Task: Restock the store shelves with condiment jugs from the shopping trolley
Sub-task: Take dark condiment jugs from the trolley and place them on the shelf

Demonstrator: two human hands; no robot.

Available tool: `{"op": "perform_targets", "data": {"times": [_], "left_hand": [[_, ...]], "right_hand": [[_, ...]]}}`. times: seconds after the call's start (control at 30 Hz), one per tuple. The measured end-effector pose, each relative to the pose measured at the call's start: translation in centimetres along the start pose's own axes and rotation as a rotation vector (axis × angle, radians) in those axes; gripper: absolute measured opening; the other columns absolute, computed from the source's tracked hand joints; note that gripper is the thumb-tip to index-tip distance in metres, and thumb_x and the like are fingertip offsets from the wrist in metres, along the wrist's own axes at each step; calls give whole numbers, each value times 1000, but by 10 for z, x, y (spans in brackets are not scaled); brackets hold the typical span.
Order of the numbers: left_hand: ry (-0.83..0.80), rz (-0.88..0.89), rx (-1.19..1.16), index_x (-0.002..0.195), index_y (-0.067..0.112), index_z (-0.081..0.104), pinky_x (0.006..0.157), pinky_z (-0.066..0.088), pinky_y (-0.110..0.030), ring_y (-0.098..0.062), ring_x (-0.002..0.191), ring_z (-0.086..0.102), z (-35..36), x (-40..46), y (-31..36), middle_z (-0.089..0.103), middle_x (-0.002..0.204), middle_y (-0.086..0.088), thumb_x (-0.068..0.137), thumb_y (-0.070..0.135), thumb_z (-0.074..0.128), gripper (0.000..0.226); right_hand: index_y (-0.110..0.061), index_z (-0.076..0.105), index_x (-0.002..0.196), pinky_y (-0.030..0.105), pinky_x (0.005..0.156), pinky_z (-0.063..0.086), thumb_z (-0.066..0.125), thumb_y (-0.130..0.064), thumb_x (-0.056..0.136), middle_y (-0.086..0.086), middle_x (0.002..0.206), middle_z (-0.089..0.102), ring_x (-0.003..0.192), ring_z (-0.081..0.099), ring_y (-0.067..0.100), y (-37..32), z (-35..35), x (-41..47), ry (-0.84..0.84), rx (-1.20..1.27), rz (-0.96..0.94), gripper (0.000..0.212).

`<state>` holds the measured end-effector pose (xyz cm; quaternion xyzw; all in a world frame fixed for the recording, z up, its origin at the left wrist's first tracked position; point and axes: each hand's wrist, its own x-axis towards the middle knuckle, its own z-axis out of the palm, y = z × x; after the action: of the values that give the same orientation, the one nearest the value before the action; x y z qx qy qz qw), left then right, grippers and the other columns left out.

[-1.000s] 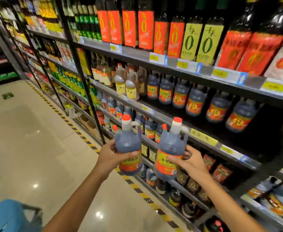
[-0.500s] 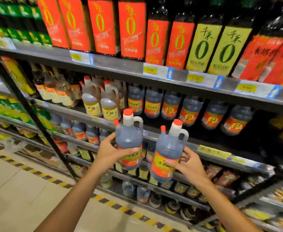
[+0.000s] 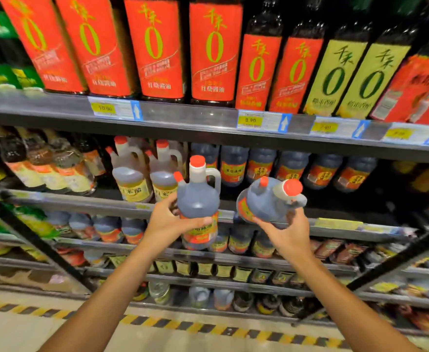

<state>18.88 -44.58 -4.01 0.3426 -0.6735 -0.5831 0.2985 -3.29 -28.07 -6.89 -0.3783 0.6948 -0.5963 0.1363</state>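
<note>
Two dark jugs are held before the shelf (image 3: 81, 203), one per hand. Left hand (image 3: 166, 222) wraps its fingers round the upright jug (image 3: 198, 199); right hand (image 3: 288, 231) grips the tilted jug (image 3: 266, 200) from below. Six like jugs (image 3: 292, 168) stand in a row behind. Two pale jugs (image 3: 132, 179) stand left.
</note>
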Motion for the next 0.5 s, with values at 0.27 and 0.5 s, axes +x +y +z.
{"op": "perform_targets", "data": {"times": [0.27, 0.5], "left_hand": [[42, 55, -44, 119, 17, 65, 72, 54, -11, 5, 95, 69, -5, 7, 1, 73, 107, 11, 64, -2, 89, 63], [70, 62, -28, 115, 27, 66, 77, 55, -16, -2, 103, 69, -9, 14, 2, 74, 109, 17, 56, 14, 94, 66]], "right_hand": [[-30, 49, 129, 10, 85, 49, 83, -56, 72, -22, 118, 61, 105, 58, -14, 0, 16, 56, -109, -182, -14, 71], [-21, 49, 117, 25, 86, 54, 82, -46, 78, -2, 118, 65, 111, 63, 11, 36, 27, 86, -218, -245, 27, 56]]}}
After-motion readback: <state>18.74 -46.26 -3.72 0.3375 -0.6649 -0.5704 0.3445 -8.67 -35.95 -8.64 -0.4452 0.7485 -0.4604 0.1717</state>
